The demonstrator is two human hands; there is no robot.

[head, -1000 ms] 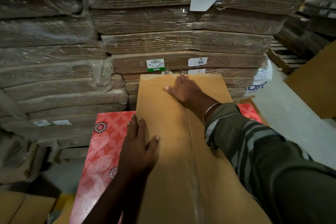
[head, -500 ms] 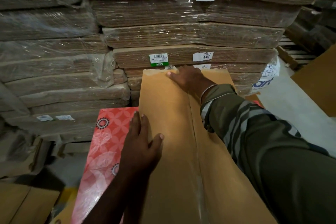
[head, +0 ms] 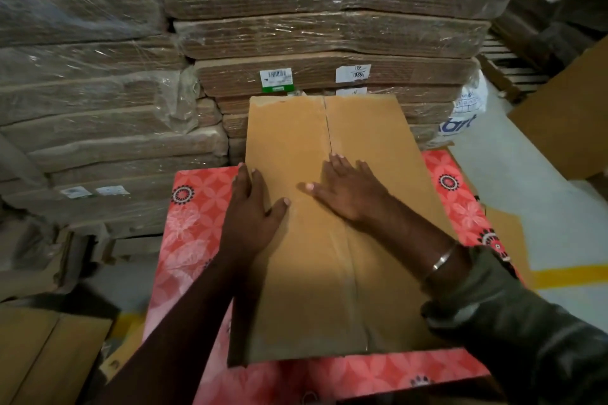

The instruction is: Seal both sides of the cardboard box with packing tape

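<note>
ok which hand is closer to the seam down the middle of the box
Right. The right hand lies flat across the seam; the left hand rests flat at the left edge of the box, away from it.

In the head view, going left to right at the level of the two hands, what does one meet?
Wrapped cardboard stacks → red patterned surface → left hand flat at the box's left edge → cardboard box → right hand flat on the centre seam → pale floor.
</note>
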